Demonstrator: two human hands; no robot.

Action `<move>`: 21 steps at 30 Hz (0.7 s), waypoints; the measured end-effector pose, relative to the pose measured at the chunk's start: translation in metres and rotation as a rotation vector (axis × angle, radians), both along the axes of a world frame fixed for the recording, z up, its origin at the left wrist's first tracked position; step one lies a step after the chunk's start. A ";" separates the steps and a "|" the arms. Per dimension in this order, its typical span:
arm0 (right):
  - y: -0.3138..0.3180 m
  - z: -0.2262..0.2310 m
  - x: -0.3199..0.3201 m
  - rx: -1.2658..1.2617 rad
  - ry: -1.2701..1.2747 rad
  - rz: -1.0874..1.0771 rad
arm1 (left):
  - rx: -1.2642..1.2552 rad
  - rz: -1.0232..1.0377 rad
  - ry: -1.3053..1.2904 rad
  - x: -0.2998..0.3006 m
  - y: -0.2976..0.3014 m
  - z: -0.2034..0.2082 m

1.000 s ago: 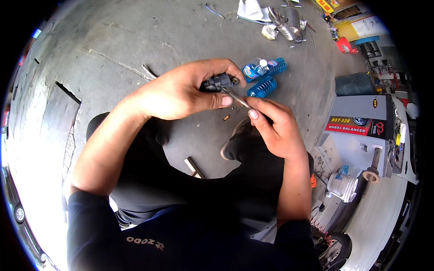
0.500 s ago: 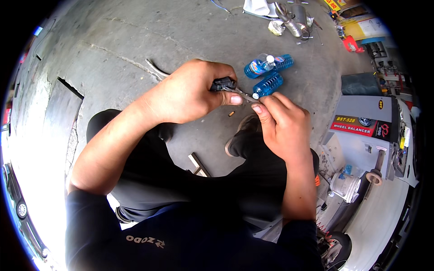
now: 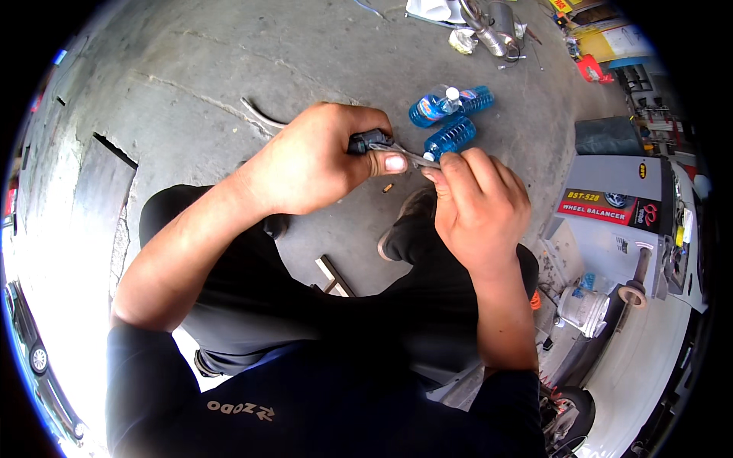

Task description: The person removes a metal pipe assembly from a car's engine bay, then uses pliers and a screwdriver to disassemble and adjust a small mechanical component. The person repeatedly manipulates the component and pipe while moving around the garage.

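Gripping a small black part (image 3: 369, 140) in the left hand (image 3: 314, 159), holding it between thumb and bent forefinger, above the floor (image 3: 198, 137). Closing the left grip around the part, hiding much of it behind the fingers. Pinching a thin grey strand (image 3: 413, 158) beside it with the right hand (image 3: 482, 204), closing that grip's thumb and forefinger on the end away from the part. Bridging the gap between both hands with the strand, leaving it too small to tell as wire or tool. Bending both knees in black trousers (image 3: 248, 282), resting a shoe (image 3: 392, 233) on the grey concrete. Facing three blue bottles (image 3: 450, 136) just past the right hand, grouped close together, the nearest lying on its side. Having an orange stub (image 3: 388, 188) on the floor below the hands, and a T-shaped piece (image 3: 329, 269) lying between the knees. Having a grey hose (image 3: 259, 114) beyond the left hand, and a metal exhaust pipe (image 3: 481, 30) farther off, near white paper (image 3: 431, 9). Having a grey machine (image 3: 611, 174) well off to the right, near a white bucket (image 3: 584, 309).
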State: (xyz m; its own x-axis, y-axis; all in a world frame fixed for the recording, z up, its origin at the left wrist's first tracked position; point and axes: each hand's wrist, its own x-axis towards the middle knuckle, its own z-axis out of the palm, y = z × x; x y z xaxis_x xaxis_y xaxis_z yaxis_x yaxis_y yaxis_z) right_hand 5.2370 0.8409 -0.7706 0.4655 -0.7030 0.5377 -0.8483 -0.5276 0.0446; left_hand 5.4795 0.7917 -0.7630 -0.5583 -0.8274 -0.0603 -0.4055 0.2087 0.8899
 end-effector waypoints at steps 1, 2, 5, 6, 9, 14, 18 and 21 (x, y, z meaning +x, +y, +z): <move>0.000 -0.001 0.001 -0.016 0.002 -0.002 | 0.009 0.000 0.001 0.000 0.001 -0.001; 0.000 -0.002 0.002 -0.031 0.004 -0.005 | 0.006 0.012 -0.011 0.000 0.001 -0.002; -0.004 -0.004 0.003 -0.077 0.003 0.004 | 0.011 0.043 -0.017 -0.001 0.002 -0.005; -0.005 -0.005 0.003 -0.092 0.001 0.010 | 0.027 0.051 0.001 -0.001 0.004 -0.006; 0.001 -0.004 0.009 0.054 -0.111 -0.014 | -0.053 0.075 0.011 -0.001 0.001 -0.006; -0.015 0.003 -0.003 0.614 -0.394 0.031 | -0.007 0.053 0.153 0.005 -0.009 -0.002; -0.015 0.002 -0.003 0.956 -0.956 0.029 | -0.016 0.000 0.235 0.005 -0.011 -0.008; -0.016 -0.005 -0.001 1.100 -1.210 0.095 | 0.017 -0.094 0.163 -0.005 0.001 0.004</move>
